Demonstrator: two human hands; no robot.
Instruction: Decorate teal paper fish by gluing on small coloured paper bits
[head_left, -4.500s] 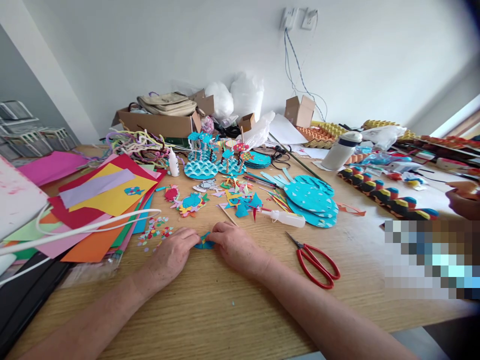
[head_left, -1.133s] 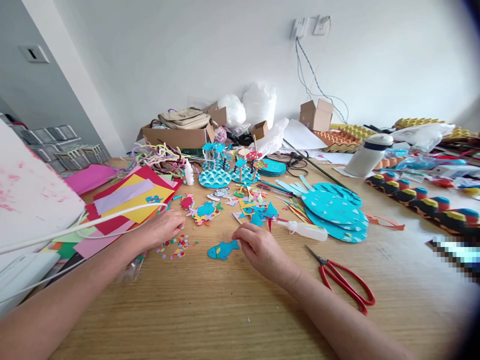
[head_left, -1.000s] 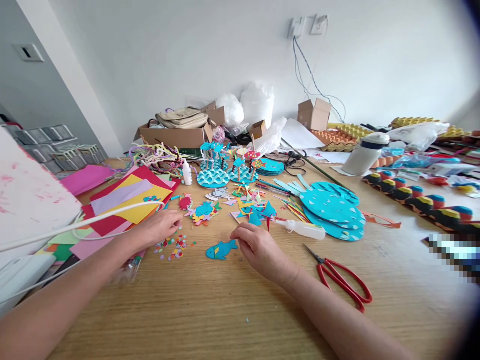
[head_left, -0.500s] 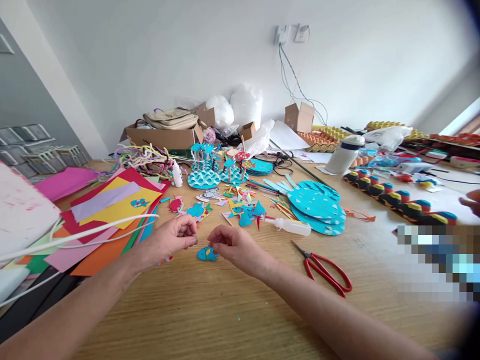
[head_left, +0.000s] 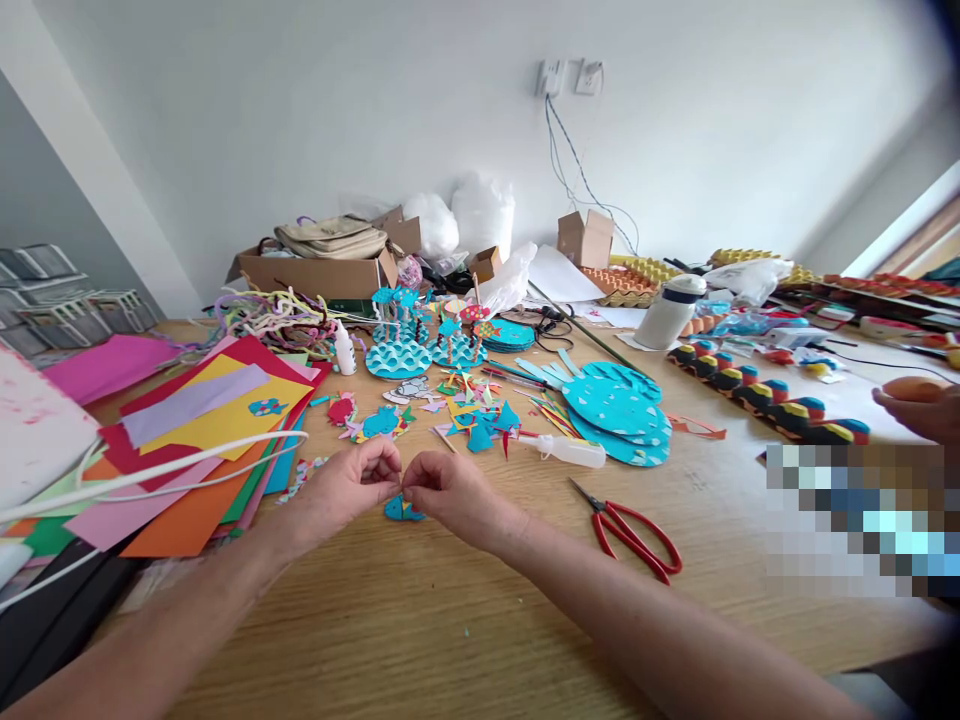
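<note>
A small blue paper fish (head_left: 402,510) lies on the wooden table, partly covered by my fingers. Just above it my left hand (head_left: 365,472) and my right hand (head_left: 448,490) meet, their pinched fingertips almost touching. Whatever sits between those fingertips is too small to make out. Paper scraps and cut-out sea creatures, among them a blue piece (head_left: 382,424) and a red one (head_left: 342,408), are spread just beyond my hands. Red-handled scissors (head_left: 636,535) lie to the right of my right hand, and a white glue bottle (head_left: 571,450) rests on its side behind them.
Coloured paper sheets (head_left: 217,410) and a white cable (head_left: 187,455) lie at left. Blue paper discs (head_left: 615,410), a white bottle (head_left: 670,312) and a painted egg-carton strip (head_left: 765,395) stand at right. At the far right edge another person's hand (head_left: 919,408) shows.
My two hands have come together, closing the gap between their fingertips above the blue fish. The view has shifted slightly, and the other person's hand shows more at the right.
</note>
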